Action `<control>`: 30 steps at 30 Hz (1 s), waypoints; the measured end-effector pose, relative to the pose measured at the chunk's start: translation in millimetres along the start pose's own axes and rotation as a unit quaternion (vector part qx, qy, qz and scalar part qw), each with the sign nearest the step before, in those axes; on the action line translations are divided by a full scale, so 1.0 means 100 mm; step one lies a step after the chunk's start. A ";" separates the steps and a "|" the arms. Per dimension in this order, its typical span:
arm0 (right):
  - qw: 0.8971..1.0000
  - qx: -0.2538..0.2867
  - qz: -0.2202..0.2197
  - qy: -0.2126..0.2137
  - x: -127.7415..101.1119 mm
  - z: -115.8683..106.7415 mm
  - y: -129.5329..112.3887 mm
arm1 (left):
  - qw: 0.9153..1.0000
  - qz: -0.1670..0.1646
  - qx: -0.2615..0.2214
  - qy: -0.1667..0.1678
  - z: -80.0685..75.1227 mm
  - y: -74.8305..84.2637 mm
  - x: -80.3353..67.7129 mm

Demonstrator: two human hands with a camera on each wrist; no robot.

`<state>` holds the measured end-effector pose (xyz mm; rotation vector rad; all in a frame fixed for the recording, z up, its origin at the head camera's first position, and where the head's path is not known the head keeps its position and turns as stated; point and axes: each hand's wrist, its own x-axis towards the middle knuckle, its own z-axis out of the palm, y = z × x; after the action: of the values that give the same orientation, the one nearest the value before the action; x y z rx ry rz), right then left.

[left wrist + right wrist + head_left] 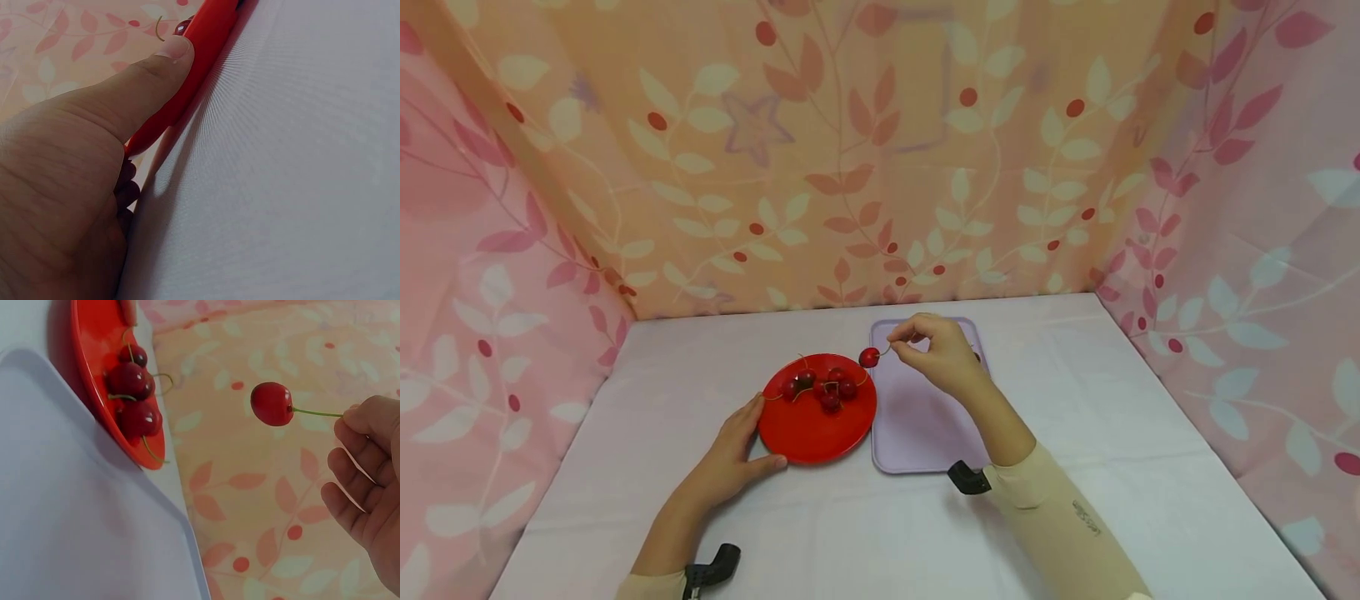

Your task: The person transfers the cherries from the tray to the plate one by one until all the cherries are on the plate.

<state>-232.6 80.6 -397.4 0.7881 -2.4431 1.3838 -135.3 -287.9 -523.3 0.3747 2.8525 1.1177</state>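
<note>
My right hand (942,357) pinches the stem of a red cherry (869,357) between thumb and forefinger. That cherry hangs in the air near the border of the red plate and the tray. In the right wrist view the green stem runs sideways from the held cherry (272,404) to the fingertips. My left hand (733,450) rests on the near left rim of the red plate (817,433), thumb and fingers spread and fairly straight. Several dark red cherries (831,402) with stems lie on the plate's far half.
A pale purple tray (917,425) stands right beside the plate. Past my right hand a dark cherry (977,357) partly shows on the tray. A white cloth (1075,400) covers the table, and patterned curtains (850,167) enclose its back and sides.
</note>
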 end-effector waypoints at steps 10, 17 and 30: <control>1.000 0.005 -0.014 -0.025 0.11 0.38 -0.09 | 1.000 -0.002 0.005 0.001 -0.01 -0.01 0.00; 0.998 0.017 -0.010 -0.061 0.19 0.64 -0.16 | 1.000 0.005 0.004 0.002 0.00 -0.01 0.01; 0.989 -0.027 -0.011 -0.147 0.33 1.17 -0.20 | 1.000 0.024 0.001 0.010 -0.01 -0.03 0.01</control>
<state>-241.8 -37.5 -430.4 1.0695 -2.6658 1.2640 -136.5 -290.4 -524.9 0.4372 2.8776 1.1336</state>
